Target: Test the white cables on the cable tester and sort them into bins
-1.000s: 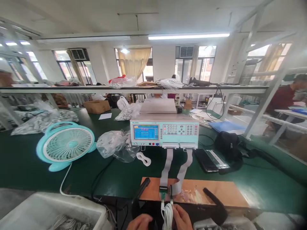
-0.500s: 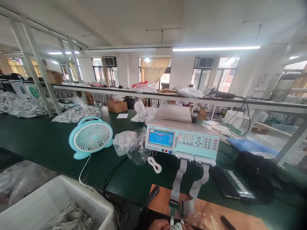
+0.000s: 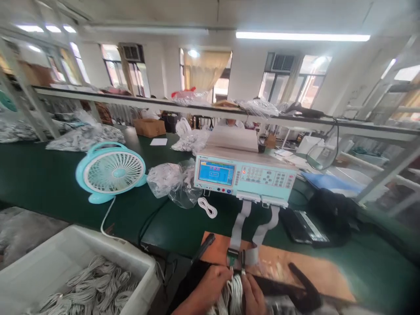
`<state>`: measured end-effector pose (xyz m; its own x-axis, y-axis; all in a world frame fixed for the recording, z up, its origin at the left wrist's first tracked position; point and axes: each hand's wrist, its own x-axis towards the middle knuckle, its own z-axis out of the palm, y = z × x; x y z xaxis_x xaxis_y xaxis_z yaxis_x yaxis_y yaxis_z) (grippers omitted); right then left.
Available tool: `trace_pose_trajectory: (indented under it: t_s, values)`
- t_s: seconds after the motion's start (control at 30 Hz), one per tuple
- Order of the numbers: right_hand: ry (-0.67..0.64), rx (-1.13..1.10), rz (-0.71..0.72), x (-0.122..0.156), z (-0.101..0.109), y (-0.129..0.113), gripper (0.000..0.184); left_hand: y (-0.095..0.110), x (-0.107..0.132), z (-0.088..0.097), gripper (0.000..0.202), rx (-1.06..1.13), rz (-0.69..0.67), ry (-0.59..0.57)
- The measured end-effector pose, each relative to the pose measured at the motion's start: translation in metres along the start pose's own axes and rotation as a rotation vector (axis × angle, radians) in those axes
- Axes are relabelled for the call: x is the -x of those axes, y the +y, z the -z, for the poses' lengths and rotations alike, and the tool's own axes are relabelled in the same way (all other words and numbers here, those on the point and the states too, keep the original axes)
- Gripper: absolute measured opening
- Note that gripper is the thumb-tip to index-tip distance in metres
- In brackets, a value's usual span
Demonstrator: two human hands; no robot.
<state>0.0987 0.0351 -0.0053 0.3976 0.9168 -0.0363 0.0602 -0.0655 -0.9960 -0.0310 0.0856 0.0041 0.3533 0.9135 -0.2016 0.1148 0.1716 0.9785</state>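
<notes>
My left hand (image 3: pixel 210 284) and my right hand (image 3: pixel 252 294) are at the bottom middle, both closed on a coiled white cable (image 3: pixel 233 292). The cable's ends meet the small connectors (image 3: pixel 236 260) on a brown board (image 3: pixel 295 271). Two grey ribbon cables (image 3: pixel 239 223) run from those connectors up to a pale green tester (image 3: pixel 244 174) with a blue screen. How each cable end sits in its connector is too small to tell.
A white bin (image 3: pixel 49 267) of coiled white cables stands at bottom left. A turquoise fan (image 3: pixel 110 170), bags of cables (image 3: pixel 170 181), a loose white coil (image 3: pixel 207 207), a black bag (image 3: pixel 333 210) and a black clamp handle (image 3: pixel 303 286) lie on the green bench (image 3: pixel 49 192). A shelf rail (image 3: pixel 197 109) crosses above.
The view dropped and swung left, bringing both hands and the cable back into sight. The hands have risen to the connectors on the board.
</notes>
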Motion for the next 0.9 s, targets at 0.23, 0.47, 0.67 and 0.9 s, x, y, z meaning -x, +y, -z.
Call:
trace_pose_trajectory:
  t_s: [0.23,0.47,0.67,0.9]
  values:
    - [-0.113,0.082,0.037,0.009,-0.003,-0.007,0.038,0.002,0.009,0.002,0.044,0.085,0.012,-0.07]
    - [-0.209,0.037,-0.038,0.033,0.008,-0.021,0.032,0.008,0.014,0.006,0.04,0.075,0.061,-0.107]
    - [-0.356,0.05,0.107,0.028,0.024,-0.031,0.023,0.013,0.015,0.006,0.04,0.036,0.064,-0.099]
    - [-0.19,-0.145,-0.05,0.013,0.014,-0.009,0.024,0.014,0.016,0.005,0.041,-0.024,0.052,-0.064]
